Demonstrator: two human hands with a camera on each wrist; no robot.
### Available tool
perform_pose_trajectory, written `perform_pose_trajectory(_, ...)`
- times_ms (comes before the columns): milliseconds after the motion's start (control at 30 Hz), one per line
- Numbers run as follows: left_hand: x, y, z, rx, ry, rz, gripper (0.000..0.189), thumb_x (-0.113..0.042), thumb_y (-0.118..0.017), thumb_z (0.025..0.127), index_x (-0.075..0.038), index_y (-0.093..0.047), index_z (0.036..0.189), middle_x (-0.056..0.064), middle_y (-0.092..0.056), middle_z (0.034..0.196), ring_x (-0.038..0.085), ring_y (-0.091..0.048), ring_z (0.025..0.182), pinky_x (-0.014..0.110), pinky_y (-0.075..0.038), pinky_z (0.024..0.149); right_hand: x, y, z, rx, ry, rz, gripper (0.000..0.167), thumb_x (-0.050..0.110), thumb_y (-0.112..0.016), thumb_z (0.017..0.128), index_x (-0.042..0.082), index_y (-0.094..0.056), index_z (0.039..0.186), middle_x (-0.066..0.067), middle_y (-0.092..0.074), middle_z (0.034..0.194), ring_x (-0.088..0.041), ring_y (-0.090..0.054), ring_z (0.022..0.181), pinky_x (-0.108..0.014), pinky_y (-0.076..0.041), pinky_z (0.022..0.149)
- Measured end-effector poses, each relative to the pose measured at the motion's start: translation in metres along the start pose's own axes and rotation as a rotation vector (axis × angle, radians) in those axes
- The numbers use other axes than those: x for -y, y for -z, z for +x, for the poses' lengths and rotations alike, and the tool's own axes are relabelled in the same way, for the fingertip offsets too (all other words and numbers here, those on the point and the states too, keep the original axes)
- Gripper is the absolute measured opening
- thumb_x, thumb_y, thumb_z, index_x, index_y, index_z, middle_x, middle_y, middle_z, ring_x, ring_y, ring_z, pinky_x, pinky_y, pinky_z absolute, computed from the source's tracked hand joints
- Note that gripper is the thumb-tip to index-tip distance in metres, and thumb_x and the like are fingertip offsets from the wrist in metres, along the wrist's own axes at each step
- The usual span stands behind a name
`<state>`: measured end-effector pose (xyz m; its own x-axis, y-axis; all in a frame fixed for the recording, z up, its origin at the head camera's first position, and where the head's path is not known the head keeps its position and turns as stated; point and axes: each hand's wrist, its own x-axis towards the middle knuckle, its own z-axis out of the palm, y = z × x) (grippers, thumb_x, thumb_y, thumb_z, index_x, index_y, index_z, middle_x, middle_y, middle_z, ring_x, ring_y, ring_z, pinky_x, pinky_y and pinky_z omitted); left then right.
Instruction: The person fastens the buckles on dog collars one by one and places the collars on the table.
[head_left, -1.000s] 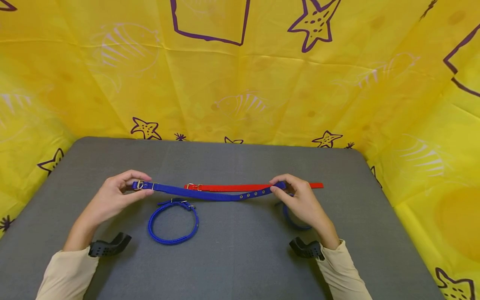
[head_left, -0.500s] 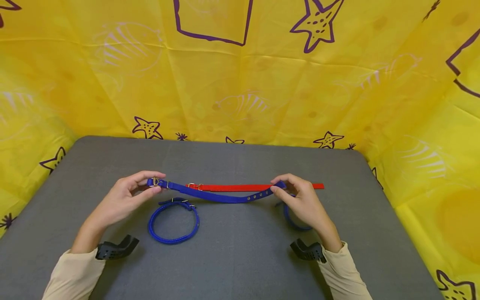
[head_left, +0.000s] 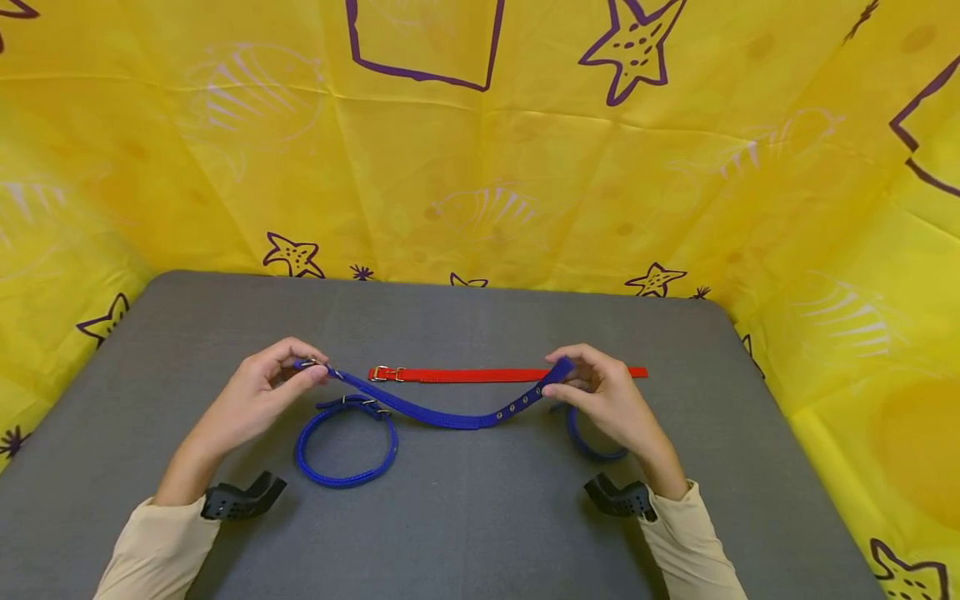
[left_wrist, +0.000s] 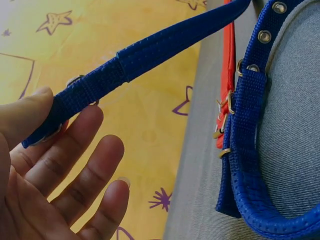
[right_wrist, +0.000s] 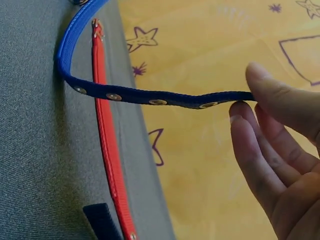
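Note:
A blue collar with metal eyelets hangs in a shallow sag between both hands, above the table. My left hand pinches its buckle end between thumb and index finger; in the left wrist view the other fingers spread away from the strap. At the eyelet end, my right hand pinches the tip between thumb and fingers. Behind the sagging strap a red collar lies stretched out flat. A second blue collar, buckled into a loop, lies near the left hand. Partly hidden under the right hand is another blue loop.
The grey table has rounded far corners. Yellow cloth printed with starfish and fish rises behind it and at both sides. Black straps with mounts sit on both wrists.
My left hand has moved right with the buckle end, and that end has turned. The blue collar now sags deeper. My right hand has hardly moved.

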<state>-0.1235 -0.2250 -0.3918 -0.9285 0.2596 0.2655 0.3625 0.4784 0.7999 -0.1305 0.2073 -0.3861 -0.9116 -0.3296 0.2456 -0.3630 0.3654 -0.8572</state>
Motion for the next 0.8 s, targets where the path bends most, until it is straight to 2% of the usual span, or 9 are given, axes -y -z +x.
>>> perform_pose_trajectory(67,0.0019,0.0003,0.0002,0.001,0.013,-0.019,0.009,-0.005,-0.062,0.097,-0.007,-0.064,0.105,-0.015,-0.069,0.089,0.002,-0.067,0.078,0.02,-0.051,0.067,-0.0021,0.0009,0.0003,-0.004,-0.009,0.01,0.031,0.002,-0.077,0.083,0.003,-0.066,0.112,-0.017,-0.069,0.103,-0.012,-0.071,0.078,-0.026,-0.058,0.068)
perform_pose_trajectory(167,0.004,0.0009,0.0008,-0.003,0.029,-0.036,0.006,-0.005,-0.06,0.098,-0.004,-0.062,0.104,-0.014,-0.07,0.086,0.002,-0.068,0.077,0.018,-0.052,0.07,-0.0042,0.0017,0.0008,-0.041,-0.008,0.001,0.028,0.002,-0.078,0.082,0.0,-0.067,0.108,-0.014,-0.071,0.095,-0.011,-0.07,0.074,-0.025,-0.057,0.066)
perform_pose_trajectory(367,0.0054,0.0016,0.0013,-0.028,0.051,-0.038,0.005,-0.008,-0.059,0.099,-0.003,-0.06,0.101,-0.003,-0.073,0.082,0.007,-0.066,0.075,0.017,-0.052,0.072,-0.0058,0.0042,0.0016,-0.135,0.005,0.033,0.026,-0.002,-0.079,0.08,-0.005,-0.064,0.102,0.005,-0.069,0.078,-0.005,-0.065,0.064,-0.02,-0.049,0.055)
perform_pose_trajectory(467,0.006,0.0018,0.0012,-0.029,0.054,-0.042,0.008,-0.009,-0.058,0.1,-0.002,-0.058,0.1,-0.004,-0.073,0.082,0.01,-0.066,0.076,0.019,-0.051,0.072,-0.0067,0.0051,0.0021,-0.176,0.019,0.048,0.026,-0.006,-0.079,0.078,-0.006,-0.063,0.098,0.012,-0.068,0.076,-0.005,-0.064,0.063,-0.019,-0.048,0.054)
perform_pose_trajectory(667,0.0083,0.0002,0.0031,-0.03,0.048,-0.079,0.012,-0.008,-0.051,0.103,0.002,-0.05,0.096,-0.004,-0.073,0.078,0.012,-0.07,0.074,0.021,-0.053,0.069,-0.0071,0.0053,0.0023,-0.264,0.013,0.082,0.02,-0.007,-0.077,0.079,-0.007,-0.06,0.089,0.014,-0.069,0.075,-0.006,-0.07,0.067,-0.022,-0.056,0.061)
perform_pose_trajectory(800,0.0075,0.0004,0.0034,-0.046,0.08,-0.105,0.016,-0.01,-0.05,0.104,0.002,-0.05,0.092,-0.005,-0.072,0.075,0.012,-0.07,0.07,0.022,-0.053,0.068,-0.0061,0.0067,0.0025,-0.313,-0.021,0.085,0.02,-0.002,-0.077,0.082,-0.006,-0.057,0.085,0.011,-0.07,0.071,-0.007,-0.069,0.061,-0.022,-0.052,0.054)
